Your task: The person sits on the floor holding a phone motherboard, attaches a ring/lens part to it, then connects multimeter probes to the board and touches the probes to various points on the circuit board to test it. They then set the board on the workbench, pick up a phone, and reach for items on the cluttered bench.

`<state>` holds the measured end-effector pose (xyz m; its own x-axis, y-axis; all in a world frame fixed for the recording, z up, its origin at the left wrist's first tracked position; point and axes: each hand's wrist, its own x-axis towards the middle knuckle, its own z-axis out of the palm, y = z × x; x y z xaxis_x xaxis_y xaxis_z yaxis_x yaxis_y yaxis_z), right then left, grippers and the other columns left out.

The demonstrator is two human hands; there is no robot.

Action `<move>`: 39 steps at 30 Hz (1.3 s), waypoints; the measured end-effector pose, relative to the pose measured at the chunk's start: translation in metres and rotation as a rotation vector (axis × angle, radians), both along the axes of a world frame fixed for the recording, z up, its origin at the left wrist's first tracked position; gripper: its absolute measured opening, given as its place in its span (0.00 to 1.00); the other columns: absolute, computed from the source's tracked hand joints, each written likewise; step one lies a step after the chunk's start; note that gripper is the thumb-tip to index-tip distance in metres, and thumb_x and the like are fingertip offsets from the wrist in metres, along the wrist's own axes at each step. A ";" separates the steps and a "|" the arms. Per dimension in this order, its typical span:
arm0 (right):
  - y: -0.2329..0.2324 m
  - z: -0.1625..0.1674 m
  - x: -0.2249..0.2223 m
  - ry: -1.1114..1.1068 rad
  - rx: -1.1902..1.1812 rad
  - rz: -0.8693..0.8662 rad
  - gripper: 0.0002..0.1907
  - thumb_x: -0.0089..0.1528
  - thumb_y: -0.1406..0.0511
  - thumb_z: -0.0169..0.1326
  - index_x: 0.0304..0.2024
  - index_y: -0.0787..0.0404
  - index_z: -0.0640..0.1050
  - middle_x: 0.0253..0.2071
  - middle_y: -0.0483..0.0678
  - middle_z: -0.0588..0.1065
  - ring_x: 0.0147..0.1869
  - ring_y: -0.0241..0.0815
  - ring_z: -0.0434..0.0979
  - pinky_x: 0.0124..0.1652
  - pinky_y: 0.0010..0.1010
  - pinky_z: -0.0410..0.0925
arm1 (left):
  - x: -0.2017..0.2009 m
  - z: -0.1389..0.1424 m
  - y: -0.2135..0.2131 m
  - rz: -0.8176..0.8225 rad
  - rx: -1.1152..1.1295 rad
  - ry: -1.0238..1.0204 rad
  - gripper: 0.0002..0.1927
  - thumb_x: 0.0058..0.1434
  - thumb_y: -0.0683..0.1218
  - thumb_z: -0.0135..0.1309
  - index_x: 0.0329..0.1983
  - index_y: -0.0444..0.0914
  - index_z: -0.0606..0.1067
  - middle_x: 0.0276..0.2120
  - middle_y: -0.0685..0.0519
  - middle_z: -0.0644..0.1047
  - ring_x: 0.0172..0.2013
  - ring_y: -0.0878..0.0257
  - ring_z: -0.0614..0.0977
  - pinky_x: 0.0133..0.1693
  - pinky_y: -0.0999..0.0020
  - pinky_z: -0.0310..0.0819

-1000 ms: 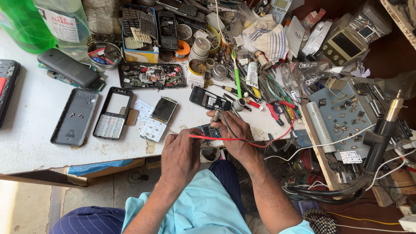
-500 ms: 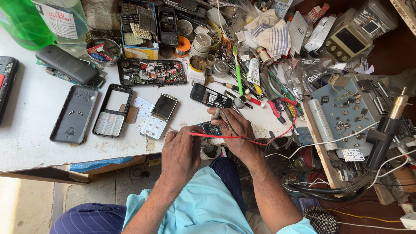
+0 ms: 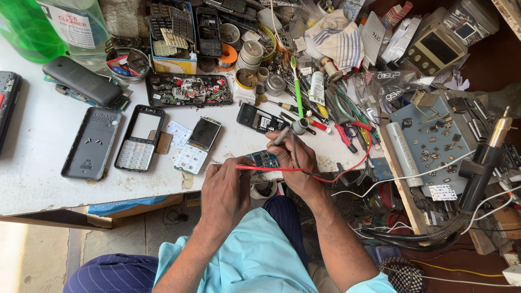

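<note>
A small blue circuit board point(image 3: 264, 159) lies at the near edge of the white worktable point(image 3: 43, 163). My left hand point(image 3: 228, 190) rests at the table edge and pinches a thin red test probe point(image 3: 260, 169) that lies across the board. My right hand point(image 3: 293, 160) grips a black probe point(image 3: 281, 135) like a pen, tip down toward the board. A red lead point(image 3: 347, 165) runs from my hands off to the right.
Phone parts lie left of the board: a grey back cover point(image 3: 92, 142), a black keypad frame point(image 3: 138, 138), a small screen point(image 3: 204, 133). Beyond are a parts tray point(image 3: 187, 90), tools, solder reels and a green bottle point(image 3: 24, 30). A hot-air handle point(image 3: 483, 163) stands at right.
Both hands stay over the circuit board with the probes; only small shifts of the hands and of the camera.
</note>
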<state>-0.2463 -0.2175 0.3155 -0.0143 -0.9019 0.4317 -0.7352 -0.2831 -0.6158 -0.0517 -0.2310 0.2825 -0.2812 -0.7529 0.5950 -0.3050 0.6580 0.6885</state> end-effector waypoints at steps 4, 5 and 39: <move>0.008 -0.015 -0.004 -0.191 -0.038 -0.023 0.13 0.71 0.63 0.51 0.52 0.67 0.73 0.41 0.50 0.80 0.46 0.38 0.83 0.45 0.30 0.77 | -0.001 0.001 0.000 -0.007 0.018 0.018 0.10 0.61 0.36 0.56 0.45 0.37 0.72 0.35 0.51 0.78 0.31 0.55 0.79 0.37 0.61 0.65; 0.011 -0.018 -0.005 -0.238 -0.074 -0.009 0.12 0.72 0.63 0.51 0.52 0.67 0.72 0.43 0.50 0.79 0.47 0.37 0.82 0.46 0.29 0.77 | -0.002 0.001 0.000 -0.005 0.021 0.021 0.10 0.62 0.36 0.56 0.45 0.37 0.72 0.35 0.51 0.78 0.31 0.55 0.79 0.38 0.61 0.65; 0.023 -0.013 -0.015 -0.045 -0.067 0.016 0.10 0.71 0.62 0.53 0.46 0.63 0.73 0.40 0.49 0.80 0.42 0.44 0.82 0.42 0.35 0.74 | -0.008 0.010 0.005 -0.030 0.071 -0.009 0.16 0.55 0.32 0.57 0.45 0.38 0.72 0.40 0.53 0.79 0.33 0.55 0.79 0.40 0.60 0.67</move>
